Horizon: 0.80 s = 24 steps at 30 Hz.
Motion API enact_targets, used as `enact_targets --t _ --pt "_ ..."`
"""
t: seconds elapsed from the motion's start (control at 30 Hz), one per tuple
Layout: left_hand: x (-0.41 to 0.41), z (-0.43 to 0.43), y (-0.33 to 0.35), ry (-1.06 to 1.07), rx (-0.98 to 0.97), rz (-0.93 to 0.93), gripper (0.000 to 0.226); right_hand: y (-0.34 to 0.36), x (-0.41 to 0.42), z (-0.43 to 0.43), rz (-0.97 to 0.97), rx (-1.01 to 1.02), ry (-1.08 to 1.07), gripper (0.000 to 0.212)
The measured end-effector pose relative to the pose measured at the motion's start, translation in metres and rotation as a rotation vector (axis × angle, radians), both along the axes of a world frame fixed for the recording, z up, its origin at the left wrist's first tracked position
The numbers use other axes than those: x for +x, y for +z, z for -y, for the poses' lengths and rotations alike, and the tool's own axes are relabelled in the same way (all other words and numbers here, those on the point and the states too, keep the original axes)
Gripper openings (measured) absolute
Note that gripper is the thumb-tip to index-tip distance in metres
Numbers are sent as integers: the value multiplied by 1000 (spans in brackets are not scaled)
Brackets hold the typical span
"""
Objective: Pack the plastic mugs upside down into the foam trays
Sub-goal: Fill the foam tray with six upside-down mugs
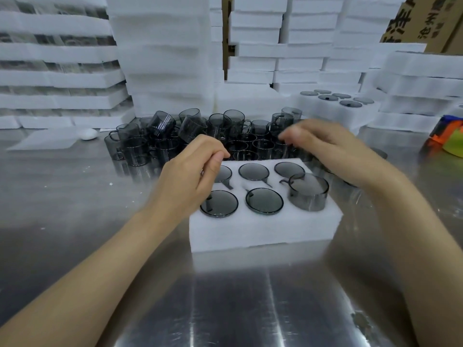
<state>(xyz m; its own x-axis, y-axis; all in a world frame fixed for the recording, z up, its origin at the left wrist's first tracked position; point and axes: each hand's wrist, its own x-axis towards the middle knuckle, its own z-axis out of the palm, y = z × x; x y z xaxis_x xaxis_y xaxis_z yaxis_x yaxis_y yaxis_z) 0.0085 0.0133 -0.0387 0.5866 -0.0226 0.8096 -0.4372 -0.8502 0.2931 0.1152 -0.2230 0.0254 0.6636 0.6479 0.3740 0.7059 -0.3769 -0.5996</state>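
Steel table (75, 209) across the whole lower view, shiny and streaked. Behind it, tall stacks of white foam trays (162, 53) from the left edge to the right, with a brown cardboard box (426, 18) at top right. Heap of loose mugs (190, 136), smoky grey and see-through, at the far side of the table, some upright and some tipped. Near centre, the foam tray (263, 229) with six holes. Left hand (193, 176) above the tray's back-left corner, fingers loosely curled, thumb against forefinger, nothing seen in the grip. Right hand (325, 144) blurred over the heap just beyond the tray, fingers bent; holding or not, cannot tell. Five seated mugs (264, 201) bottoms up and flush with the foam. Sixth mug (308, 192) in the front-right hole, upside down, standing well proud.
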Motion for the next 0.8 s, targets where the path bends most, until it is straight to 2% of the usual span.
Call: enact_targets --t 0.03,0.1,0.13,0.23,0.3,0.47,0.57,0.63,0.67,0.73,0.8 --pt "0 0 0 -1 0 -1 21 -1 -3 -6 65 99 -21 46" --pt "0 0 0 -1 0 -8 22 -6 -11 -18 133 111 16 42" --pt "0 0 0 1 0 -11 23 -11 -14 -24 153 20 47 45" --pt "0 0 0 0 -8 -13 23 -32 -19 -38 197 -475 68 74" --pt "0 0 0 0 -13 -18 23 -40 -18 -41 154 -598 61 82" --pt "-2 2 2 15 -46 -31 23 -40 -16 -40 131 -482 79 79" --pt "0 2 1 75 -146 -10 24 -34 -23 -40 159 -286 136 50" --pt "3 0 -1 114 -304 -17 27 -24 -31 -39 168 -226 231 25" --pt "5 -2 -2 136 -385 -31 28 -19 -37 -38 154 -215 284 19" --pt "9 -7 -7 172 -518 -69 28 -10 -48 -34 151 -253 351 23" --pt "13 -15 -15 206 -590 -113 28 -6 -57 -30 185 -397 329 40"
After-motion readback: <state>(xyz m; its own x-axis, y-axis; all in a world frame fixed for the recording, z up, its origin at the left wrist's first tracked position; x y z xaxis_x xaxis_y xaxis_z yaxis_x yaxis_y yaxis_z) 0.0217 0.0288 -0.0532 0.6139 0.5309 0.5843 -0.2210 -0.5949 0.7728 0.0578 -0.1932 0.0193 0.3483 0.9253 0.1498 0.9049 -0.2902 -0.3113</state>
